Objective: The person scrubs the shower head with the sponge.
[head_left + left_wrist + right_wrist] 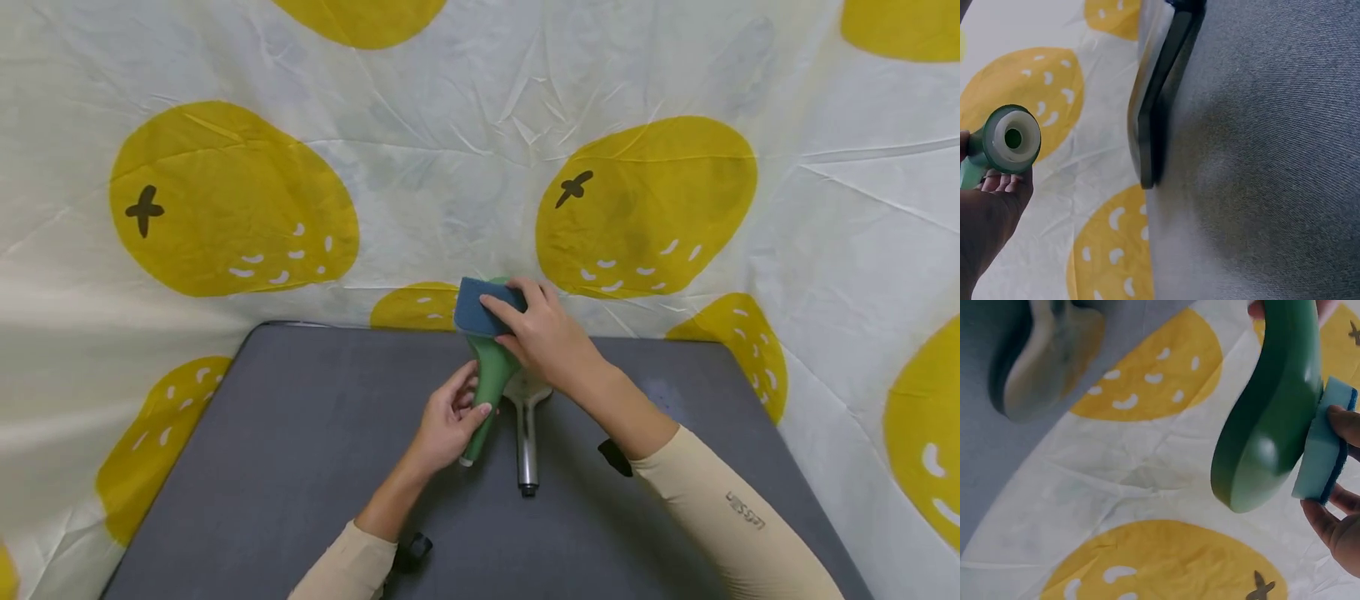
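Green shower head held up above grey bench, handle wrapped in left grip, fingers curled round it. Chrome shower head flat on bench just beside. Farther back, blue sponge pressed against green head, pinched by right grip.

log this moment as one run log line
left hand: grips green shower head handle | right hand: presses blue sponge on it | chrome shower head: on table

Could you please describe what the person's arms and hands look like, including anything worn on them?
Both arms wear snug cream sleeves ending at the wrists; the right sleeve carries small dark lettering. A black wrist-mounted device sits under each forearm. The left hand and right hand are bare, without gloves.
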